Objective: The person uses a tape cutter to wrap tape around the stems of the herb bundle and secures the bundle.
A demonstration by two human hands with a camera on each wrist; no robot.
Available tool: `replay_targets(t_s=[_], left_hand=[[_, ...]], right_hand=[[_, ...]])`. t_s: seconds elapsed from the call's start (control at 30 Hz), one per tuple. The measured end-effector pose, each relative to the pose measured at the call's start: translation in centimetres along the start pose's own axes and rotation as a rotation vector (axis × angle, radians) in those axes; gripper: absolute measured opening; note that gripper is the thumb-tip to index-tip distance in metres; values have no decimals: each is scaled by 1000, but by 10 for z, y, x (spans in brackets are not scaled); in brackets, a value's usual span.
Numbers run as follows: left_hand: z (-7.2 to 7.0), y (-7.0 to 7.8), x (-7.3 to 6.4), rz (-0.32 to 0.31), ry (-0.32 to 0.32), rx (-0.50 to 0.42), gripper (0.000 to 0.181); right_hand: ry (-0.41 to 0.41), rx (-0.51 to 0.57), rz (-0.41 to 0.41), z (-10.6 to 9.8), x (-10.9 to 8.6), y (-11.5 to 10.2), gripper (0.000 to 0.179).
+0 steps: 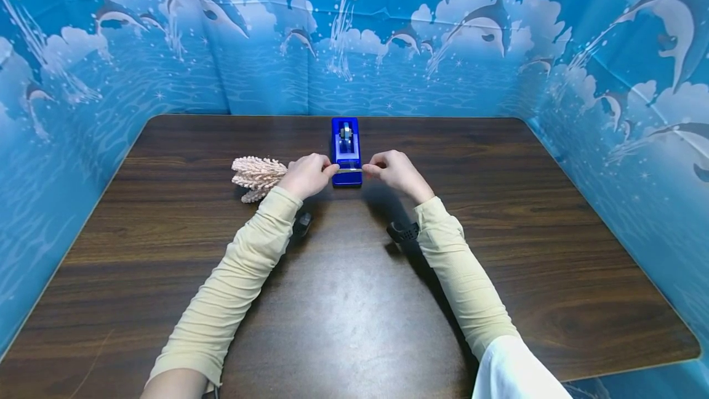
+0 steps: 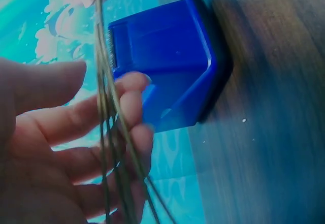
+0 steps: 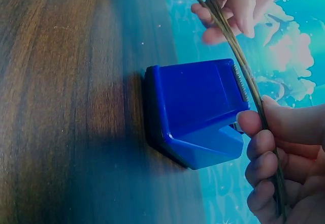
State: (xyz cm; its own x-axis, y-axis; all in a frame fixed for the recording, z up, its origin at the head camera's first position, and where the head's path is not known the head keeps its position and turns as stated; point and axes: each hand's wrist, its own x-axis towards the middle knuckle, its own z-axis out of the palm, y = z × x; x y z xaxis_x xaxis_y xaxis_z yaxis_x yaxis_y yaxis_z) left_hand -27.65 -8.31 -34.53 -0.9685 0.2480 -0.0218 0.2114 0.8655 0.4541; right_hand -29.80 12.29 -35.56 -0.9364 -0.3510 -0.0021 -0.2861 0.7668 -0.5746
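A bunch of dried flowers (image 1: 258, 176) with pale pink, grainy heads lies crosswise in both hands, heads to the left. My left hand (image 1: 306, 175) holds its thin brown stems (image 2: 112, 102), fingers curled beneath them as they fan out in the left wrist view. Toward the stem ends, my right hand (image 1: 397, 172) pinches the bundle between thumb and fingers. Just behind the stems stands a blue tape dispenser (image 1: 346, 149), its serrated cutter edge (image 3: 239, 83) facing them. A clear roll of tape (image 1: 346, 133) sits in it. Whether tape is on the stems is hard to tell.
The dark wood-grain table (image 1: 354, 300) spreads out around the hands. A blue curtain (image 1: 266, 79) printed with dolphins hangs along its back and sides. Black wrist straps (image 1: 403, 232) hang below both forearms, close to the tabletop.
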Motion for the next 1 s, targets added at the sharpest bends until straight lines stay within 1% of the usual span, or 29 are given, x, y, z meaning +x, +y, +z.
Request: replay_targets(t_s=[0.07,0.13,0.27,0.37,0.43,0.53,0.63,0.77,0.87,0.93,1.0], left_hand=[[2,1,0,-20,-9,15,34],[3,2,0,-35,-6,33,34],[6,3,-2,-39,30,50,26],[7,2,-3,-40,54,43,21],[7,1,-3,-36,66,42,19],[8,-1,-2,-33,75,40,18],[7,-2,-1,-29,68,46,17],[4,-1,-2,-23,43,58,16],[0,0,-4,-10,14,77,13],[-3,1,-5,7,-24,92,12],[-5,2,-7,31,-76,108,12]], right_hand=[[20,-3,-20,1,0,-1,28],[35,-2,-34,1,-1,-1,26],[60,-6,-49,2,-2,-2,23],[53,-2,-65,3,-2,0,19],[29,14,-79,4,-1,1,16],[-28,38,-81,3,-1,2,14],[-83,58,-72,1,-2,2,18],[-155,88,-56,-2,-4,-1,24],[-213,104,-40,-5,-6,-3,28],[-256,110,-37,-7,-8,-4,32],[-309,120,-37,-9,-10,-4,38]])
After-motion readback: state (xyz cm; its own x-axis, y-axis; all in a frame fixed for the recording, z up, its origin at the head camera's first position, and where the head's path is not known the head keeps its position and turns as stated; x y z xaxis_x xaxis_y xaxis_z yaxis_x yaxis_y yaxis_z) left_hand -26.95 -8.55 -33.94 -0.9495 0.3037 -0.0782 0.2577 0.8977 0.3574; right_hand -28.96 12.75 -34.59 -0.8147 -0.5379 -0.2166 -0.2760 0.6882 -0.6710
